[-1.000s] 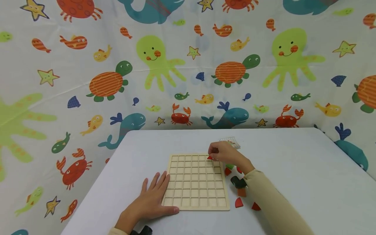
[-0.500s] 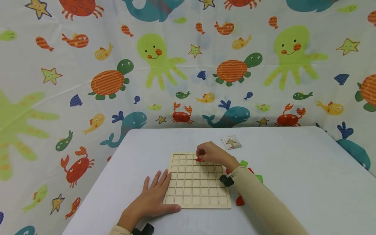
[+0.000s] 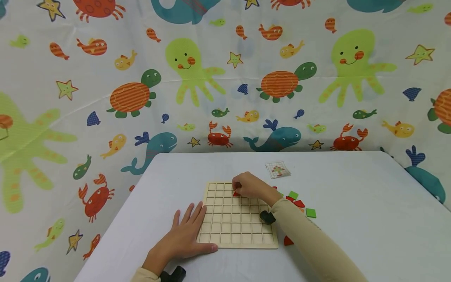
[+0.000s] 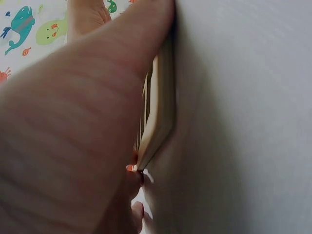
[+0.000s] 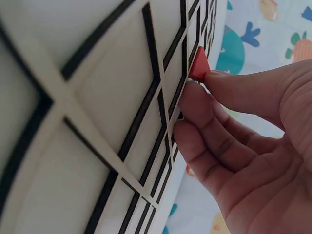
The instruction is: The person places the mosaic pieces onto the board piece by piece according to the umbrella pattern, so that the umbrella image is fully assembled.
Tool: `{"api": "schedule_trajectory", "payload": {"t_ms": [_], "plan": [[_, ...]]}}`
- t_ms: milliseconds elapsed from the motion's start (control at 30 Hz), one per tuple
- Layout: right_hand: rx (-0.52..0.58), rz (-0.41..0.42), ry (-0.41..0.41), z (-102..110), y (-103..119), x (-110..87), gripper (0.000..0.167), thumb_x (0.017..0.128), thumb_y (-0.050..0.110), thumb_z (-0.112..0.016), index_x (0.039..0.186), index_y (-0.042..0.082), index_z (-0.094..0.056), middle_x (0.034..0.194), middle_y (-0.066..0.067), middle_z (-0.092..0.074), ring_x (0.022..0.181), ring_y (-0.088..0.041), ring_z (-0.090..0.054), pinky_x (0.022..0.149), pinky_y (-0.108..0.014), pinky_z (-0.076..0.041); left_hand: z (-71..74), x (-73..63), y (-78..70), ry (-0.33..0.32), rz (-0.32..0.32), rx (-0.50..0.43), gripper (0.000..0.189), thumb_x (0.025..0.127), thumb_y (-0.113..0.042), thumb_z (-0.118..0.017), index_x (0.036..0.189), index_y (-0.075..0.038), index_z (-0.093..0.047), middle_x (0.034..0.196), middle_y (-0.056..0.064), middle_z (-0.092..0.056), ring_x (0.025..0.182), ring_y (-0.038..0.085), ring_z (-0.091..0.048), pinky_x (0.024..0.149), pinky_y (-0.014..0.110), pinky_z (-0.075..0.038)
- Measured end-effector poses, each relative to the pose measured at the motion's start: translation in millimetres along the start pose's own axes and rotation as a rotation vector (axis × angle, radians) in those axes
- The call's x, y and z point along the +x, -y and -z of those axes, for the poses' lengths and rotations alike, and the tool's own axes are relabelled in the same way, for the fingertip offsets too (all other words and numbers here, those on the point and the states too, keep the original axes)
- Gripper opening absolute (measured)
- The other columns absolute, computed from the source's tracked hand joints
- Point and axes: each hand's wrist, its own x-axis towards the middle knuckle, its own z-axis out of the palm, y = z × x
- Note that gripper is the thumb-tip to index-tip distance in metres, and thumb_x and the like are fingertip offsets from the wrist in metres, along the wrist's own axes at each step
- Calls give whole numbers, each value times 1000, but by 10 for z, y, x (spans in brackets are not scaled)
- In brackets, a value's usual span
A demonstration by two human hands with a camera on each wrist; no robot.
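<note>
A pale wooden grid board (image 3: 236,228) lies flat on the white table, its squares divided by raised strips. My right hand (image 3: 248,185) is over its far part and pinches a red triangular piece (image 5: 200,66) between thumb and fingers. In the right wrist view the piece's edge is close to the grid, and whether it touches is hard to tell. With fingers spread, my left hand (image 3: 186,237) rests against the board's left edge, its thumb along the near left corner. The left wrist view shows the side of the board (image 4: 165,97) beside that hand.
Right of the board lie several loose pieces, among them a green square (image 3: 311,213), a red piece (image 3: 299,203) and a red quarter-round piece (image 3: 288,241), partly behind the right sleeve. A small pattern card (image 3: 278,170) lies beyond the board. A sea-animal cloth (image 3: 211,78) hangs behind the table.
My right hand has moved left across the far rows with the red piece, then slightly nearer. The card and loose pieces came into fuller view. The left hand has stayed at the board's edge.
</note>
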Motion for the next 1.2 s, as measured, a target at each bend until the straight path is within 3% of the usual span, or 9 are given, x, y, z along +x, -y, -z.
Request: {"api": "schedule_trajectory", "payload": {"t_ms": [300,500,667,833,1033,1200], "plan": [[-52,-37,12,-40,-7,-14,22,94,-10,-68,87,5,-81,81,1,-73,75,-13,-57,74,-29,-52,-22,21,-23,6,7,-10,130,79,-85,-70,170,-4,-24,178,16,-16,163,42,-5,121,74,3],[16,-51,13,47,17,-124,17,99,-5,-68,110,-1,-80,93,-4,-75,77,-12,-59,75,-28,-54,-18,18,-15,6,6,2,130,79,-85,-69,170,-4,-24,178,16,-16,163,42,-5,121,74,2],[137,-112,1,180,67,-317,30,106,7,-66,134,-2,-71,120,-12,-76,107,-23,-70,95,-40,-58,13,3,-8,4,6,9,130,80,-85,-70,170,-4,-24,178,16,-16,163,42,-5,121,74,2],[189,-127,-30,303,69,-552,45,110,15,-60,152,0,-57,151,-20,-60,135,-41,-59,109,-55,-50,30,-13,-9,6,13,-3,130,80,-84,-71,170,-4,-24,178,17,-15,163,42,-4,121,73,4],[213,-209,-54,445,-7,-785,54,111,23,-61,161,7,-48,160,-19,-51,145,-44,-49,113,-62,-43,21,-18,-22,0,15,-17,130,79,-83,-72,170,-3,-24,178,17,-15,163,43,-4,121,74,4],[177,-266,-94,567,-77,-894,55,110,25,-64,159,6,-50,158,-20,-52,143,-46,-50,112,-62,-44,12,-5,-29,1,9,-13,130,79,-83,-71,170,-4,-24,178,17,-15,163,43,-4,121,73,4]]}}
